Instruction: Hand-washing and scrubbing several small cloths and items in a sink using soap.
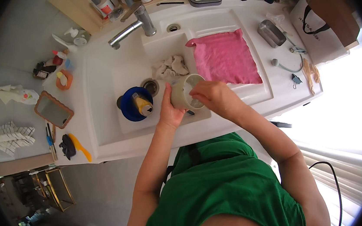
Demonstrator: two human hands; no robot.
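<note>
Over the near edge of the sink basin, my left hand [171, 114] is wrapped round a pale cream cup [179, 96], tilted with its mouth toward the right. My right hand [216, 97] has its fingers pinched together at the cup's mouth, the tips just inside the rim. Whatever those fingers hold, if anything, is too small to make out. Left of the cup, a blue bowl [128, 113] stands in the basin with a yellow can [141, 103] leaning in it. A crumpled whitish cloth [171, 68] lies behind the cup.
A chrome faucet [136, 28] reaches over the white sink [109, 133]. On the right ledge a pink cloth [227, 58] is spread flat, with a metal box [272, 33] beyond it. A framed mirror [54, 109] and yellow comb [80, 148] lie at left; a paper bag [321, 34] stands far right.
</note>
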